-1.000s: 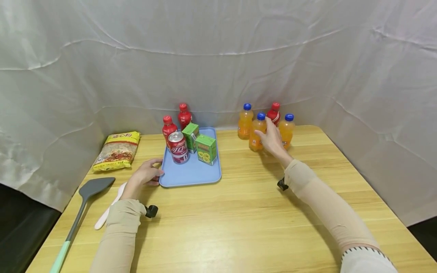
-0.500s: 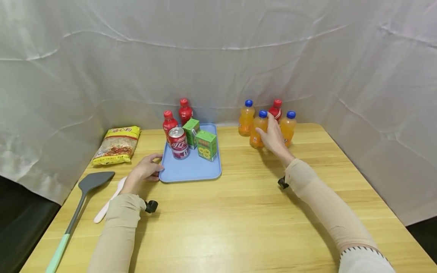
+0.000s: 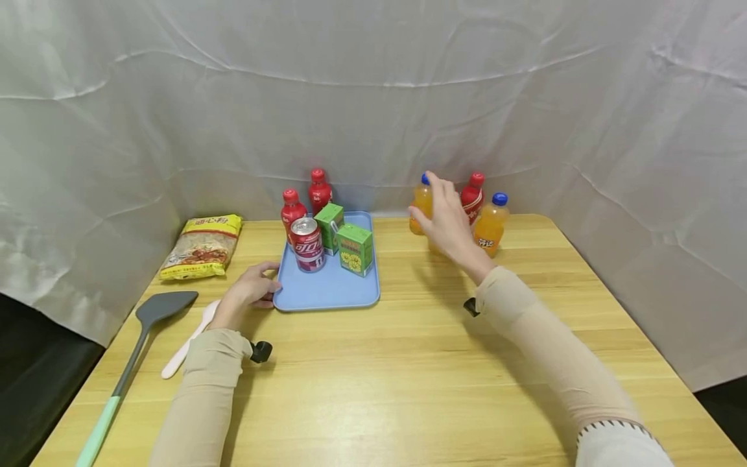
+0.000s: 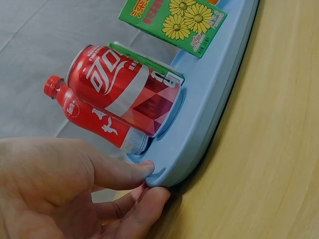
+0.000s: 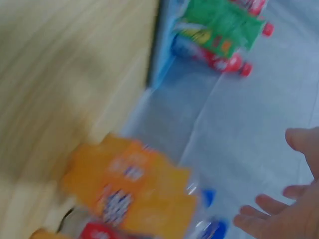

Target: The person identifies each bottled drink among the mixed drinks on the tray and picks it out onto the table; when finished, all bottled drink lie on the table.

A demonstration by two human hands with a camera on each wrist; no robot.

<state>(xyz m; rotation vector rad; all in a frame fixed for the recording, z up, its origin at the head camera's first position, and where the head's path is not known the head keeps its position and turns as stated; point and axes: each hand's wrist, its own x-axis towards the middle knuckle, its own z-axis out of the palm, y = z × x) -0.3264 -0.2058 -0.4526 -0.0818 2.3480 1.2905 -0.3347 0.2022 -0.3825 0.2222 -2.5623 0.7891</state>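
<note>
Orange soda bottles are standing in a cluster with one red-capped cola bottle, well to the right of the blue tray, at the back of the wooden table against the white cloth backdrop.

Going left to right, with the tray as landmark. Far left of it, a dark spatula with a mint handle is lying on the table; a white spoon is lying between the spatula and the tray. Behind these, left of the tray's far end, a yellow noodle packet is lying flat.

Left hand is gripping the tray's near left corner; in the left wrist view the thumb is lying on the rim and a finger is curling under the edge, so the corner is pinched.

On the tray: a red cola can is standing upright at the left side, two green juice cartons are standing just right of it. Two red cola bottles are standing at the tray's far left corner; whether on the tray or behind it, cannot tell.

Right hand is hovering raised in front of the orange cluster, fingers spread and straight, holding nothing. The right wrist view is blurred; one orange bottle is showing just below the hand.
</note>
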